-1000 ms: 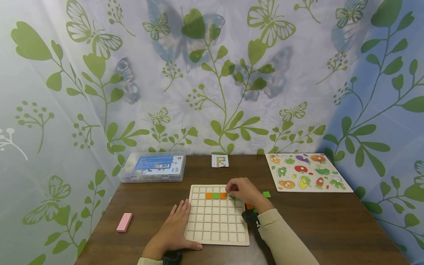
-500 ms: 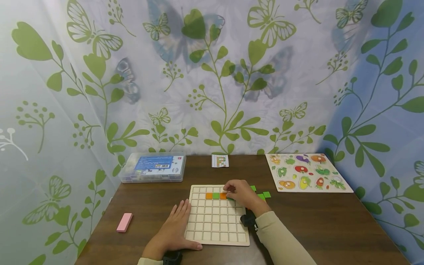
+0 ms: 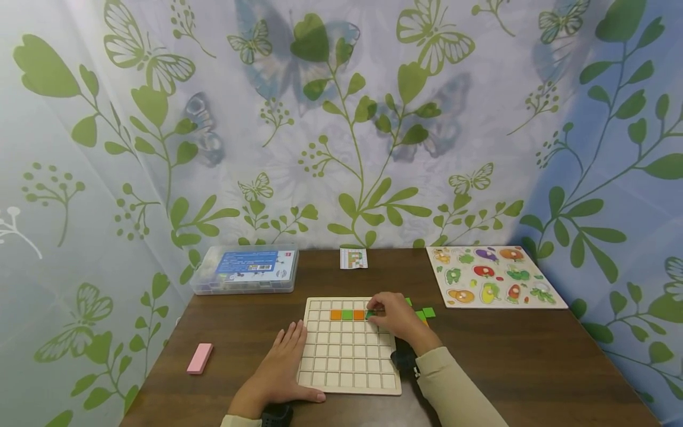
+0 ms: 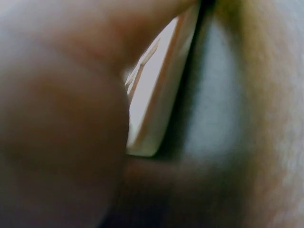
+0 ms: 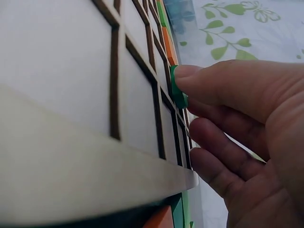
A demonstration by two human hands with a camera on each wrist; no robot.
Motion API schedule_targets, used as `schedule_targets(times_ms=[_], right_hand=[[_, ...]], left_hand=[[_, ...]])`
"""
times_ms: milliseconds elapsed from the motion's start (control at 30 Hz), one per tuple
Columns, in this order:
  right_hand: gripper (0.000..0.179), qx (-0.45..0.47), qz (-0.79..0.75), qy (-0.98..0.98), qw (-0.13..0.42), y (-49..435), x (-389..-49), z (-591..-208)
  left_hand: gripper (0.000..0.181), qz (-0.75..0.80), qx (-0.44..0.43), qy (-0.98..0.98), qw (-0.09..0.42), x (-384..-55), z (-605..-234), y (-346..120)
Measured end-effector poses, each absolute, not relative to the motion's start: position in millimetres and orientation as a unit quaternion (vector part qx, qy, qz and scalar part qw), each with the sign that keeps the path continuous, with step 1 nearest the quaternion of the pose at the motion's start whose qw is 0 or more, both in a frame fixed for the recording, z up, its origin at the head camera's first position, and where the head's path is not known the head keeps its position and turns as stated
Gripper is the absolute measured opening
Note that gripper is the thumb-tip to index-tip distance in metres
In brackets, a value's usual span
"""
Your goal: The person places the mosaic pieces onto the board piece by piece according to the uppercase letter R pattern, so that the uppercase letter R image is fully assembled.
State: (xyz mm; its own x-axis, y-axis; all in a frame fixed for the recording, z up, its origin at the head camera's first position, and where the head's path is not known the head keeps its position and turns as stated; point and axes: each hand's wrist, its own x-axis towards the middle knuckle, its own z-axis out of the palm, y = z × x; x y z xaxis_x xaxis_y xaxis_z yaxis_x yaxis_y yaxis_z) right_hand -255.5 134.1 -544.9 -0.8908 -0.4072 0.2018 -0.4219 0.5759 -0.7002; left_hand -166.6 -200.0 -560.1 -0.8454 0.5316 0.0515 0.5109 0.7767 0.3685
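Note:
A square wooden grid board [image 3: 347, 350] lies on the table. Its second row from the back holds an orange tile [image 3: 335, 315], a light green tile [image 3: 347, 315] and another orange tile [image 3: 358, 315]. My right hand [image 3: 397, 317] pinches a dark green tile [image 5: 178, 88] beside this second orange one, at the row's right part. The thumb covers some of it, so how deep it sits in its cell cannot be seen. My left hand [image 3: 283, 367] rests with straight fingers along the board's left edge; the left wrist view shows mainly blurred skin and the board's edge [image 4: 152, 95].
Loose green tiles [image 3: 428, 312] lie right of the board, partly behind the right hand. A small pattern card [image 3: 354, 258] and a clear plastic case [image 3: 245, 270] stand at the back. A vegetable puzzle board [image 3: 496, 277] is back right, a pink block [image 3: 200, 359] left.
My right hand has shifted left, then slightly back right, and lowered at the row. The second orange tile now shows fully, the dark green tile beside it. My left hand stays put.

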Motion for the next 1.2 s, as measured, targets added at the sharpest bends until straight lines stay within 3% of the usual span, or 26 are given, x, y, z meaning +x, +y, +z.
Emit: schedule_targets(times_ms=[1200], right_hand=[[0.019, 0.214, 0.407, -0.888, -0.006, 132.7, -255.9, -546.7]], left_hand=[[0.146, 0.176, 0.271, 0.946, 0.035, -168.3, -565.8, -201.8]])
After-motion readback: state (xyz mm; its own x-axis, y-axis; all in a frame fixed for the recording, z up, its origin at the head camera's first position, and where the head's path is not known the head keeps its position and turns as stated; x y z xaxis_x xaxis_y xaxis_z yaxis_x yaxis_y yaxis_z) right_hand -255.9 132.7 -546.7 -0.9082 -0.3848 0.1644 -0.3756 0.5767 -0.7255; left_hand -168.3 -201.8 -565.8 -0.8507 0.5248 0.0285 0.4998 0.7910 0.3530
